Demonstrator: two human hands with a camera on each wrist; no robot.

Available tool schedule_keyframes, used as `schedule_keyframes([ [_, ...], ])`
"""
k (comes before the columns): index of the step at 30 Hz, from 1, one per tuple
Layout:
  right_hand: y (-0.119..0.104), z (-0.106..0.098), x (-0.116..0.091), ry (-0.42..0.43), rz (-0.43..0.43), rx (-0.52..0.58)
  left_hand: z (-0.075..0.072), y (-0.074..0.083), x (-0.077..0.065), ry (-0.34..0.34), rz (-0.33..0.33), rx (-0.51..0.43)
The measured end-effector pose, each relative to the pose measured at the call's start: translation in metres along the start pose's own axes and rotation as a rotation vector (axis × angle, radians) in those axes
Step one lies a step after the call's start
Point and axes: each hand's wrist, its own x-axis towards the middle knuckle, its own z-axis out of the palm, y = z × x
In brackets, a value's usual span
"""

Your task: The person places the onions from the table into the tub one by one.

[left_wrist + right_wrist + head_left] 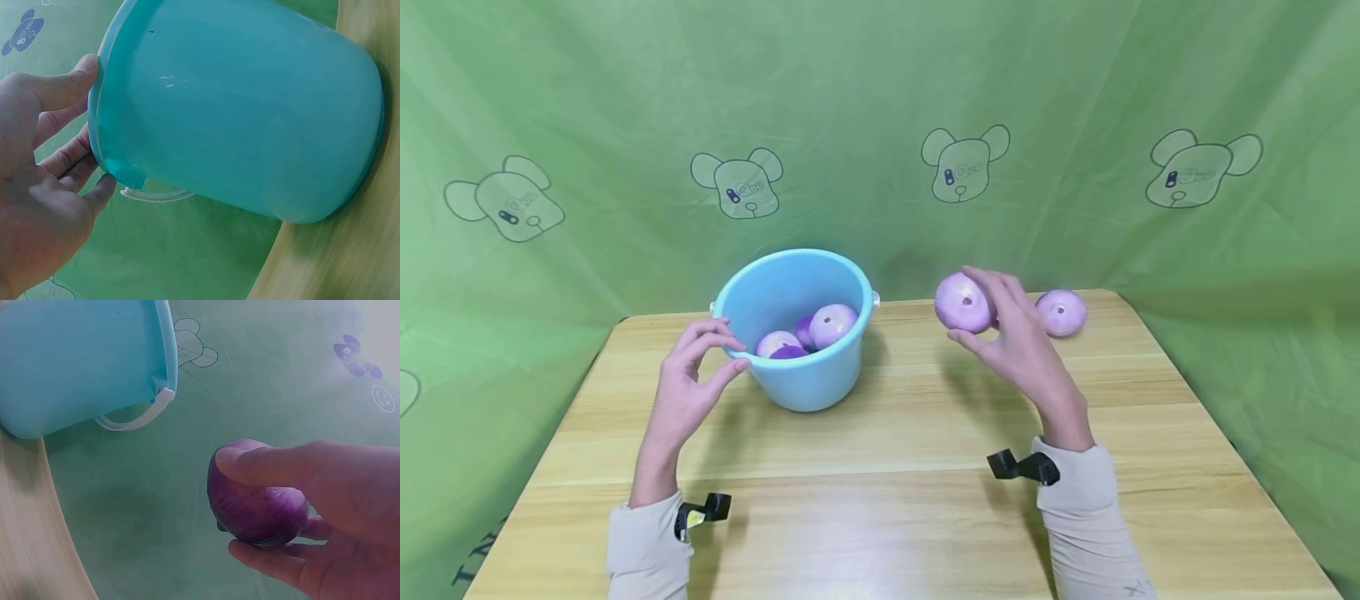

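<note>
My left hand [688,379] pinches the near-left rim of a light blue bucket [808,387]; in the left wrist view the thumb and fingertips meet the rim [94,119]. Inside the bucket lie several purple onions, one of them a paler onion [833,325] on top. Right of the bucket, my right hand [1026,350] grips a purple onion [961,304] between thumb and fingers, held up above the table. The right wrist view shows the thumb across that onion [256,509] and fingers beneath it. Another onion [1062,313] sits just behind the right hand.
The wooden table [880,517] has its far edge against a green curtain [865,100] printed with bear outlines. A white bucket handle [140,419] hangs at the bucket's far side. Each sleeve cuff carries a small black wrist camera [1022,467].
</note>
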Motion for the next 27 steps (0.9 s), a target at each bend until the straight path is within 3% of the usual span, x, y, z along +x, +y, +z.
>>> schedule_keyframes([
  [21,-0.011,0.007,0.005,0.037,-0.072,0.064,0.000,0.000,0.002,0.000,0.005,-0.005],
  [27,-0.016,0.007,0.005,0.041,-0.075,0.079,-0.001,-0.009,0.001,0.003,-0.004,0.000],
])
